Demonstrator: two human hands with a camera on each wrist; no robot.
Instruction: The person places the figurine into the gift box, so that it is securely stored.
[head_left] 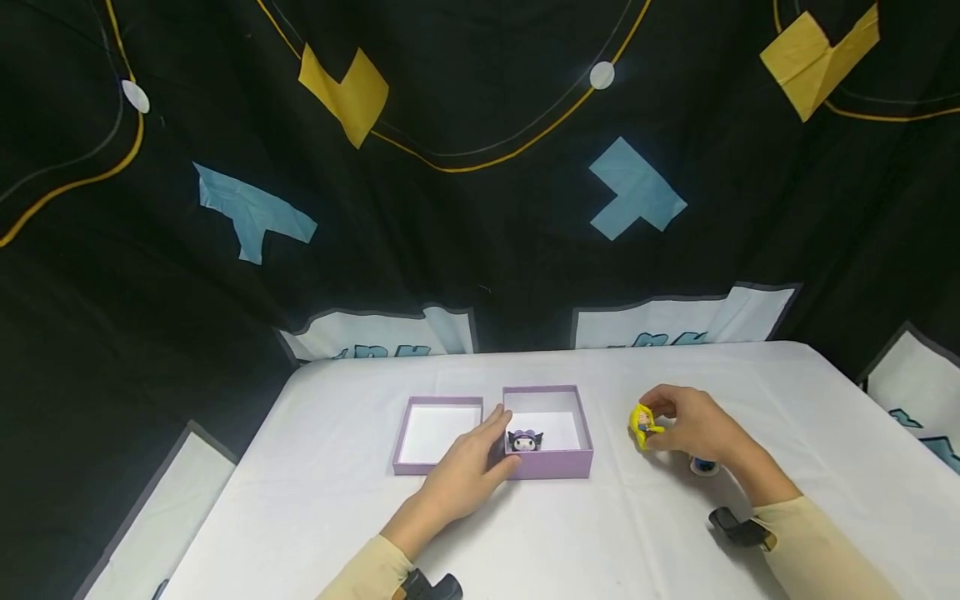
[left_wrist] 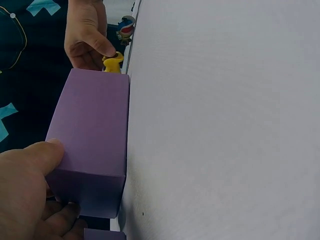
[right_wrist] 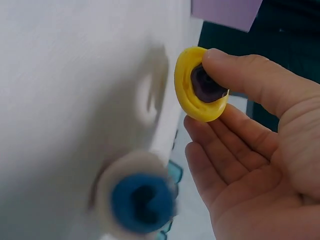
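- Lying toward the left on the white-covered bench (head_left: 600, 533), a shallow tray (head_left: 446, 400) is seen with its lilac rim and white inside facing up.
- Just beside the tray, the near left corner of a deep lilac box (head_left: 551, 465) is held by the left hand (head_left: 467, 473); the thumb is laid on the front wall, the fingers along the left wall.
- Inside the box, close to the front wall, a small black-and-white figurine (head_left: 524, 441) is placed; its lower part is hidden.
- To the right of the box and apart from it, a yellow figurine (head_left: 641, 423) is held clear of the bench by the right hand (head_left: 693, 423); the grip is narrow, with the figurine pinched between thumb and fingers.
- Below the right hand, a blue-and-white figurine (head_left: 703, 467) is partly covered; it is blurred in the right wrist view.
- Across the back, a black curtain (head_left: 480, 250) is hung, marked with yellow and blue shapes.
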